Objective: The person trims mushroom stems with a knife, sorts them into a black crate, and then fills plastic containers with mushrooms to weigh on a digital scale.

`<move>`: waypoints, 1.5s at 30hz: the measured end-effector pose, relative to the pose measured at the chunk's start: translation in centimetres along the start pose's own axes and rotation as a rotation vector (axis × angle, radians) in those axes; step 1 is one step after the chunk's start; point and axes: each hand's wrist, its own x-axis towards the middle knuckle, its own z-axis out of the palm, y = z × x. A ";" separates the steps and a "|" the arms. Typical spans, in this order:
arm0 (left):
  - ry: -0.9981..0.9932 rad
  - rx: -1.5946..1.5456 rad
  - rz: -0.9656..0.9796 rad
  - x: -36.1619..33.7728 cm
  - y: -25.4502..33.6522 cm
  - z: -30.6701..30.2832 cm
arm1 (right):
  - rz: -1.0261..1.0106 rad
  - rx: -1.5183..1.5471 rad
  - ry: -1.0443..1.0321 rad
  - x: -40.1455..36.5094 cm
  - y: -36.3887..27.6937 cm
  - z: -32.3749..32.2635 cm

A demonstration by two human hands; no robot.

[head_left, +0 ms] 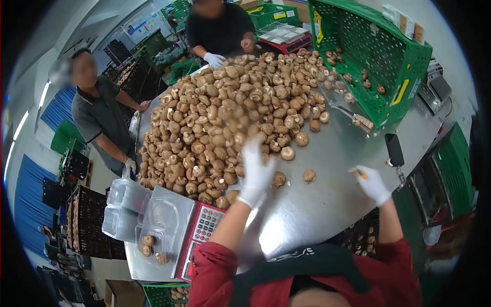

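Note:
A large heap of brown mushrooms (220, 117) covers the left and middle of the metal table (327, 194). My left hand (257, 171), in a white glove, reaches to the heap's near edge; its fingers are blurred, and whether they hold a mushroom cannot be made out. Over the bare metal on the right, my right hand (372, 185), also gloved, is closed on a small orange-handled tool (362, 174). Loose mushrooms (309, 176) lie between my hands. On the red scale (204, 225) at the lower left is an open clear plastic box (166, 217) with several mushrooms inside.
Stacked clear boxes (123, 204) stand left of the scale. A green crate (378, 61) lies tipped at the back right, near a knife (358, 117) and a black phone (394, 149). Two people stand across the table, one with a gloved hand (215, 60) at the heap.

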 end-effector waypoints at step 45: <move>-0.069 -0.203 -0.287 -4.0 -4.6 0.8 | -0.020 -0.165 -0.182 15.2 -10.3 15.2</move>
